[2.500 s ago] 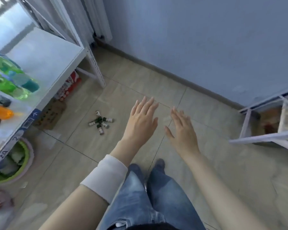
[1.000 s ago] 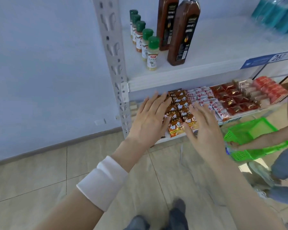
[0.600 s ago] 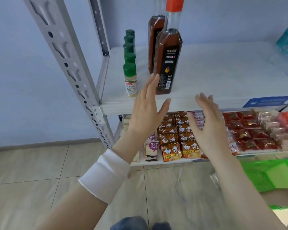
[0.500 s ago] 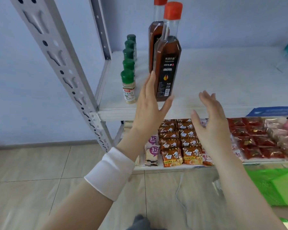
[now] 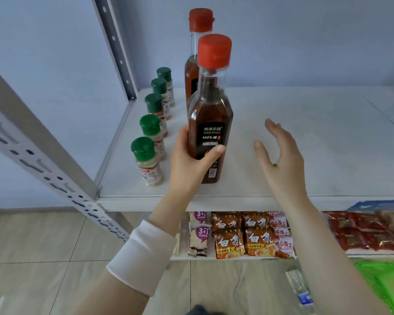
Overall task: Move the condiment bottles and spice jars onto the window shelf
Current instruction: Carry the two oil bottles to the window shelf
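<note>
Head view, facing a metal rack.

- Left hand (image 5: 191,164): grips the front sauce bottle (image 5: 210,123) low on its body, thumb across the black label, fingers wrapped round the far left side. White wristband (image 5: 141,255) on that forearm.
- Front sauce bottle: upright, red cap, dark brown contents, base at the white shelf board (image 5: 316,137) near its front edge.
- Rear sauce bottle (image 5: 192,71): same type, upright, directly behind the front one and partly hidden by it.
- Spice jars (image 5: 151,130): five, green caps, in a single row running front to back just left of the bottles, along the board's left edge. Nearest jar stands just beside the left hand; contact cannot be told.
- Right hand (image 5: 282,160): spread, fingers loosely curved, palm turned toward the bottle, apart from it, holding nothing.
- Lower shelf: rows of snack packets (image 5: 229,237). Green basket (image 5: 387,283) at the lower right, on the floor.
</note>
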